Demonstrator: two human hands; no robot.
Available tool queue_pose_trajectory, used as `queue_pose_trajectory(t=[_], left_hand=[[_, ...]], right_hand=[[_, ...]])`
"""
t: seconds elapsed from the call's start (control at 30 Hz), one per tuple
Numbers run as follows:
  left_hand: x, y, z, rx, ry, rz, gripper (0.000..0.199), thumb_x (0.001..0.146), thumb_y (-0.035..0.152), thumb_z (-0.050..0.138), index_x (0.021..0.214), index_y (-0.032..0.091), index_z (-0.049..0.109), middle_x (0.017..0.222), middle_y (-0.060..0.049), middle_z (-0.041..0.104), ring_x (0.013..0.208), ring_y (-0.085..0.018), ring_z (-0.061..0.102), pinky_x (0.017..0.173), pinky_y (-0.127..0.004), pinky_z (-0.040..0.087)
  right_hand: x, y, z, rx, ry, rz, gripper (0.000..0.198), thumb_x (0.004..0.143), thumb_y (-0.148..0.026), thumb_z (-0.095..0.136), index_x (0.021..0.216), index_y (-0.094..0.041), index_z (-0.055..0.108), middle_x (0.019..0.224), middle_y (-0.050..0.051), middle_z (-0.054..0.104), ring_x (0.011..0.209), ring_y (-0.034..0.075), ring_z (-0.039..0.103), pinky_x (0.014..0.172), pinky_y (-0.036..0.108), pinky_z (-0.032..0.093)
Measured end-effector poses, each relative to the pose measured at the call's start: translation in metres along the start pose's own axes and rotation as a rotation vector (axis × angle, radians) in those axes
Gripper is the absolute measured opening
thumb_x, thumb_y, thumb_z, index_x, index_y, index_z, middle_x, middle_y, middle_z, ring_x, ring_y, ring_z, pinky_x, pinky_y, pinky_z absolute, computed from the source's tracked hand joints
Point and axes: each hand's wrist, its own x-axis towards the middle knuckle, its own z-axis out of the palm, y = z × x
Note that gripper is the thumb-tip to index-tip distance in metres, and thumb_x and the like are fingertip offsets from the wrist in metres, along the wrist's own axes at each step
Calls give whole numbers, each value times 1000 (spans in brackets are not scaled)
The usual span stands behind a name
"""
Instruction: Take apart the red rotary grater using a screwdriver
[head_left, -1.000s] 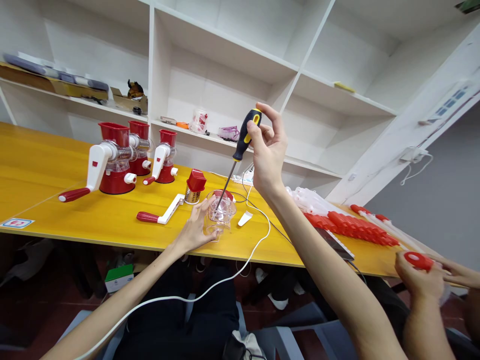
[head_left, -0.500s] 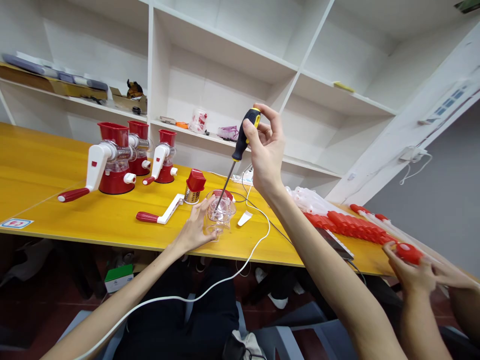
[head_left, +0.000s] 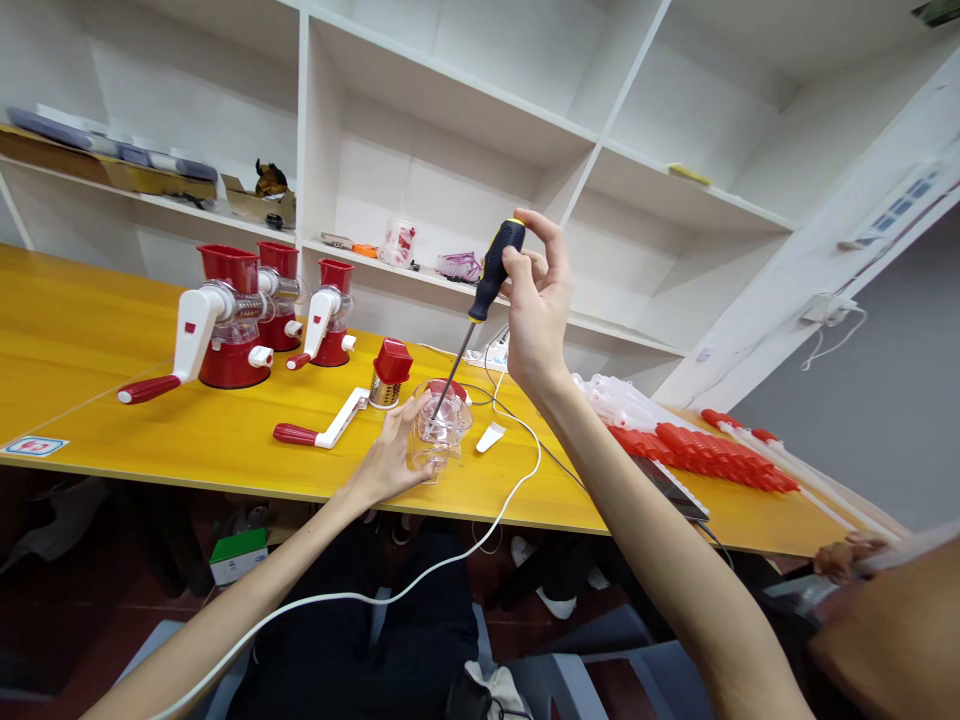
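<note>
My right hand [head_left: 541, 300] grips the black and yellow handle of a screwdriver [head_left: 495, 262], raised above the table and tilted. Its metal shaft reaches down into a clear plastic housing [head_left: 444, 432] standing on the table; the exact tip contact is hard to see. Around the left side of that housing, the fingers of my left hand [head_left: 394, 455] hold it steady. Behind it shows part of a red piece [head_left: 450, 390]. To its left are a metal grater drum with a red pusher [head_left: 391, 372] and a white crank with a red handle [head_left: 330, 425].
Three red-and-white rotary graters [head_left: 236, 315] stand at the left. A white cable [head_left: 517, 490] crosses the table edge beside a small white part [head_left: 490, 437]. Red parts [head_left: 697, 455] lie stacked at the right, near a co-worker's blurred arm [head_left: 892, 620]. Shelves [head_left: 450, 130] rise behind.
My right hand has shifted slightly and its fingers have turned on the screwdriver handle. My left hand stays put. At the right, the co-worker's hands and a red part have moved away from the table.
</note>
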Motion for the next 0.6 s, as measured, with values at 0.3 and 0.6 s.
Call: queue_pose_trajectory(t=[0.3, 0.6], left_hand=[[0, -1, 0, -3, -2, -2, 98, 76, 21, 71, 156, 33, 15, 159, -9, 32, 149, -32, 29, 115, -53, 41], [0, 0, 0, 16, 0, 0, 97, 77, 21, 70, 156, 34, 15, 160, -7, 32, 150, -31, 26, 114, -52, 42]], right_hand=[[-1, -5, 0, 15, -8, 4, 38, 87, -52, 61, 118, -33, 51, 79, -1, 54, 74, 13, 57, 69, 29, 53], [-3, -7, 1, -6, -4, -8, 43, 83, -54, 66, 119, -34, 53, 88, 0, 60, 82, 14, 60, 74, 29, 55]])
